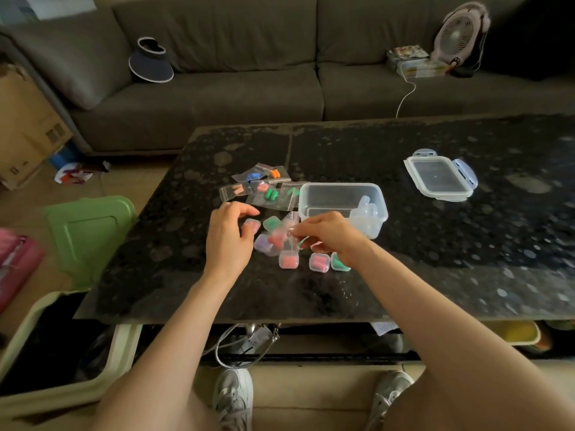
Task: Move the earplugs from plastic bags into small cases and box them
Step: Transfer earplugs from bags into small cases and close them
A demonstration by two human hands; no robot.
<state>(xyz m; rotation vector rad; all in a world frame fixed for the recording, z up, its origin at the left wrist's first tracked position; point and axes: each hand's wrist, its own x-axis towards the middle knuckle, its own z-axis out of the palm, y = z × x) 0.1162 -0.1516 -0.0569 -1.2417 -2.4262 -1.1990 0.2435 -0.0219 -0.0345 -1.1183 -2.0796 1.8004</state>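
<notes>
Several small plastic bags [264, 186] with coloured earplugs lie on the dark table [435, 244], left of a clear plastic box [339, 197] that holds several empty small cases [365, 217]. Filled small cases [288, 259] sit in a cluster near the table's front. My right hand [326, 234] pinches a clear plastic bag [291, 231] above that cluster. My left hand [228, 234] hovers with loosely curled fingers beside a pink-filled case [251, 224]; whether it touches the case is unclear.
The box's lid [440, 177] lies at the table's right rear. A green stool [87, 237] and a pink item [15, 259] stand to the left. A sofa [249, 73] with a visor hat and a fan runs behind the table.
</notes>
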